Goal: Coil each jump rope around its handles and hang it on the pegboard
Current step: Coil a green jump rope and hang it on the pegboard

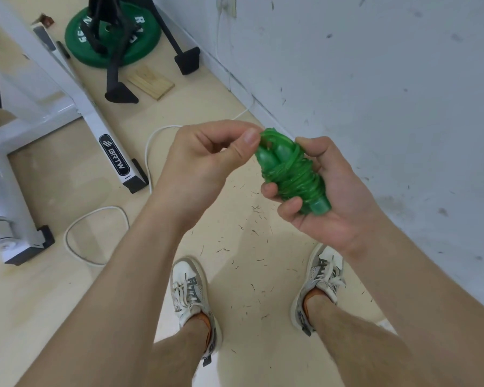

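Right hand (323, 191) curled round coiled green jump rope (289, 174); left hand (207, 155) pinching its loop.

Underfoot: pale wooden floor (53, 303), dark specks scattered around my two white laced shoes (189, 289).
To my left: white machine frame (94, 118) with black end caps; white cable (95, 236) looped on the floor beside it.
Farther off: green weight plate (148, 48); black stand legs (120, 94); small wooden block (151, 82).
To my right: scuffed white wall (375, 79).

Bright, even light, soft shadows, sharp focus, wide-angle bending at edges.
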`<action>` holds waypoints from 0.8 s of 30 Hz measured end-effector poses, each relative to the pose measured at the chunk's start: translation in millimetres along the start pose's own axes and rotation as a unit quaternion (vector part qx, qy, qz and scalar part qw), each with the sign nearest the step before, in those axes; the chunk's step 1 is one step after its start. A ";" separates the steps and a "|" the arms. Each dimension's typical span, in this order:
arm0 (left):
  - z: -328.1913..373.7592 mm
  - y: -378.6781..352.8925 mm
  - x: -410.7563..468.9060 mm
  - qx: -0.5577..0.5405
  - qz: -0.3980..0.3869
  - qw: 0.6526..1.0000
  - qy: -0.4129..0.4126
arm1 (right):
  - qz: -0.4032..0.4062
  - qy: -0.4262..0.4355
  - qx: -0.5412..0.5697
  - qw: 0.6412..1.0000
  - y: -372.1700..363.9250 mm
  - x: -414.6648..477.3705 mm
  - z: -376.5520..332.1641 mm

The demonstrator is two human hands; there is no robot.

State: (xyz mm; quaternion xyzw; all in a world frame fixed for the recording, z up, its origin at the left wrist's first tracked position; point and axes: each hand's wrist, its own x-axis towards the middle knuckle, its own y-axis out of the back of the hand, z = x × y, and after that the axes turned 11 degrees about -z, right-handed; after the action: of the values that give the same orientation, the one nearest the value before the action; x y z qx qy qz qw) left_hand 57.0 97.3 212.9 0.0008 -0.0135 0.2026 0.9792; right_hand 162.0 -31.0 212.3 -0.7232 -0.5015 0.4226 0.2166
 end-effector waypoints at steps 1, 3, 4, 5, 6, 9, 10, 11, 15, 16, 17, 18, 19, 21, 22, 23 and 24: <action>0.0 -1.4 -0.5 0.036 0.008 0.999 0.001 | 0.006 -0.001 -0.005 1.000 0.3 0.0 0.0; 1.4 -5.5 -0.6 0.043 0.028 0.999 -0.002 | 0.013 0.000 -0.013 1.000 0.3 -0.2 -0.8; 2.0 -7.7 -0.1 0.019 0.036 0.999 0.002 | 0.013 0.002 -0.013 1.000 0.2 -0.1 -0.9; 2.8 -9.7 0.3 -0.007 0.039 0.999 0.010 | 0.015 0.005 -0.012 1.000 -0.1 0.1 -1.0; 3.0 -11.6 0.8 -0.026 0.041 0.999 0.019 | 0.018 0.009 -0.012 1.000 -0.5 0.5 -1.0; 4.3 -17.0 0.2 0.038 0.073 0.996 0.033 | 0.034 0.015 -0.019 0.999 -0.7 1.5 -1.4; 4.0 -18.4 0.0 0.076 0.083 0.993 0.035 | 0.040 0.015 -0.027 0.999 -0.2 1.2 -2.9; 3.2 -19.6 -0.1 0.114 0.091 0.989 0.033 | 0.049 0.014 -0.042 0.998 0.9 0.4 -5.2; -1.9 -22.6 0.9 0.260 0.159 0.952 -0.036 | 0.088 0.032 -0.099 0.991 2.7 -1.6 -9.3; -2.7 -24.6 1.7 0.291 0.178 0.938 -0.062 | 0.093 0.046 -0.094 0.990 1.3 -1.3 -7.9; -3.1 -27.0 2.3 0.321 0.192 0.924 -0.082 | 0.098 0.062 -0.086 0.989 -0.1 -0.5 -5.9; -3.6 -29.0 3.1 0.346 0.201 0.911 -0.096 | 0.101 0.076 -0.081 0.989 -1.7 0.5 -4.0; -4.6 -31.4 3.7 0.364 0.206 0.902 -0.104 | 0.105 0.087 -0.082 0.987 -3.1 1.5 -2.5; -5.0 -37.9 4.7 0.362 0.212 0.902 -0.100 | 0.117 0.104 -0.099 0.983 -4.7 2.7 -1.9; -3.5 -41.8 5.1 0.340 0.214 0.912 -0.084 | 0.127 0.112 -0.116 0.979 -5.1 2.8 -2.1; -1.6 -46.0 5.8 0.303 0.214 0.927 -0.059 | 0.138 0.119 -0.135 0.974 -5.2 2.4 -2.5; 0.6 -49.9 6.9 0.259 0.216 0.941 -0.033 | 0.147 0.126 -0.152 0.969 -4.9 1.9 -2.5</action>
State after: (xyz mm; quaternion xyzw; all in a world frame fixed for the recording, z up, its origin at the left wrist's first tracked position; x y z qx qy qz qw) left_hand 83.1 54.2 213.8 0.2581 0.0074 0.4057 0.8768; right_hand 161.6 -27.0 216.6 -0.8609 -0.4163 0.2744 0.1011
